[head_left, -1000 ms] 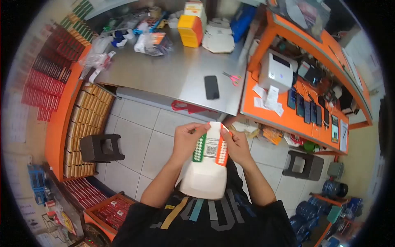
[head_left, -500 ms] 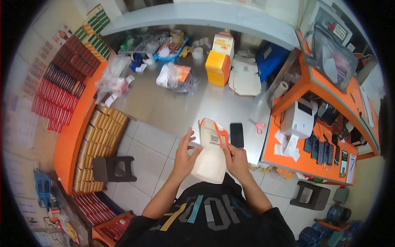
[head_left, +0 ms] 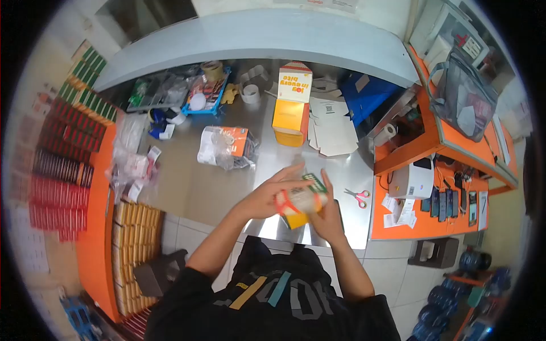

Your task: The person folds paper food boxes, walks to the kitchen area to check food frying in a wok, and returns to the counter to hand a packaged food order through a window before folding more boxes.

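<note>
Between my two hands, above the front edge of the metal table, is a small carton (head_left: 301, 202) in white, orange, green and yellow, blurred by motion. My left hand (head_left: 270, 196) lies along its left side and over its top, fingers reaching across. On the right side, my right hand (head_left: 325, 213) grips the carton with its fingers pointing up. A black phone (head_left: 339, 215) shows partly behind my right hand. Pink-handled scissors (head_left: 359, 197) lie on the table to the right. Further back stands a yellow and white box (head_left: 292, 116) beside flat white cartons (head_left: 333, 128).
The metal table (head_left: 227, 193) bears a plastic-wrapped orange package (head_left: 230, 148), a blue tray (head_left: 207, 94) and plastic bags (head_left: 133, 153). A label printer (head_left: 412, 181) and several phones sit on the orange shelf at right. Dark stools (head_left: 159, 273) stand on the floor.
The carton has been turned and squared up from a flatter, longer shape, now showing yellow. Both hands have moved over the table, and the view has shifted closer to it.
</note>
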`<act>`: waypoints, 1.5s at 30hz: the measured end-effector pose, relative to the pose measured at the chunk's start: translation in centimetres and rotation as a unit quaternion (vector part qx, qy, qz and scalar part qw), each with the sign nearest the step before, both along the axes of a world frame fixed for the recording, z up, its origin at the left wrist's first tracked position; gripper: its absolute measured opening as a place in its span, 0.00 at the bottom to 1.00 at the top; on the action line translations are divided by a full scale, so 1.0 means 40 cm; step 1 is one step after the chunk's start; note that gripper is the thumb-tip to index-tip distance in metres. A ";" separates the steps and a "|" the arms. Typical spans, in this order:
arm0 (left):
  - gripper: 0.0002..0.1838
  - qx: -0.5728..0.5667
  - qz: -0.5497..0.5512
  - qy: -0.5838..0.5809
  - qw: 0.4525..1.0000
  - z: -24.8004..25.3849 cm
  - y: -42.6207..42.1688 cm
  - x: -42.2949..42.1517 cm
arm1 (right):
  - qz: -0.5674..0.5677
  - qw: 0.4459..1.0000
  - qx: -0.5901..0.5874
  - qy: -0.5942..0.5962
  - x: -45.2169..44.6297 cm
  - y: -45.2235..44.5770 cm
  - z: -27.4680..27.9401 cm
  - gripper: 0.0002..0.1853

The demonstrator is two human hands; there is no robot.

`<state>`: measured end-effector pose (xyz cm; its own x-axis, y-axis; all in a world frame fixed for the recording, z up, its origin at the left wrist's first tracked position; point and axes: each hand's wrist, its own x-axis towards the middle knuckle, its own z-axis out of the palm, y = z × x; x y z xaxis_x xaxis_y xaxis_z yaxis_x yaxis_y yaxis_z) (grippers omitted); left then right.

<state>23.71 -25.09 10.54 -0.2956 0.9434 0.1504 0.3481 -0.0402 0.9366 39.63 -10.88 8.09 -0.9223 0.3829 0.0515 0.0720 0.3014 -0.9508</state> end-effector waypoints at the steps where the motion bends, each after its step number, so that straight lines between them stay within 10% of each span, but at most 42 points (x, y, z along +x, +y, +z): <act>1: 0.27 -0.014 -0.046 0.162 0.986 0.028 0.021 -0.050 | -0.062 0.994 0.057 0.071 -0.054 -0.004 -0.015 0.44; 7: 0.26 0.032 0.069 0.276 0.958 -0.037 0.262 -0.449 | -0.330 0.933 0.040 0.141 -0.467 0.035 -0.046 0.31; 11: 0.27 -0.081 0.115 0.035 0.989 -0.208 0.420 -0.658 | -0.399 0.894 0.200 -0.040 -0.598 0.071 -0.066 0.33; 15: 0.27 -0.065 0.200 0.007 0.978 -0.153 0.428 -0.644 | -0.390 0.867 0.244 -0.191 -0.669 0.111 -0.100 0.36; 17: 0.22 -0.120 0.306 0.181 0.927 -0.162 0.440 -0.644 | -0.379 0.868 0.192 -0.258 -0.698 0.176 -0.098 0.38; 21: 0.18 -0.119 0.232 0.329 0.908 -0.136 0.471 -0.653 | -0.310 0.846 0.182 -0.395 -0.713 0.207 -0.084 0.42; 23: 0.17 0.148 -0.006 0.353 0.924 -0.153 0.488 -0.662 | -0.317 0.842 0.178 -0.399 -0.713 0.203 -0.089 0.41; 28: 0.35 -0.230 -0.129 0.349 0.899 -0.249 0.594 -0.706 | -0.315 0.839 0.156 -0.415 -0.715 0.187 -0.069 0.39; 34: 0.35 -0.211 -0.174 0.346 0.897 -0.292 0.590 -0.726 | -0.255 0.917 0.100 -0.291 -0.714 0.271 -0.198 0.41; 40: 0.32 -0.087 -0.147 0.524 0.834 -0.163 0.580 -0.686 | -0.349 0.930 0.110 0.023 -0.426 0.186 -0.199 0.38; 45: 0.26 -0.012 -0.052 0.599 0.799 -0.049 0.502 -0.546 | -0.292 0.914 -0.280 0.015 0.254 -0.115 -0.225 0.18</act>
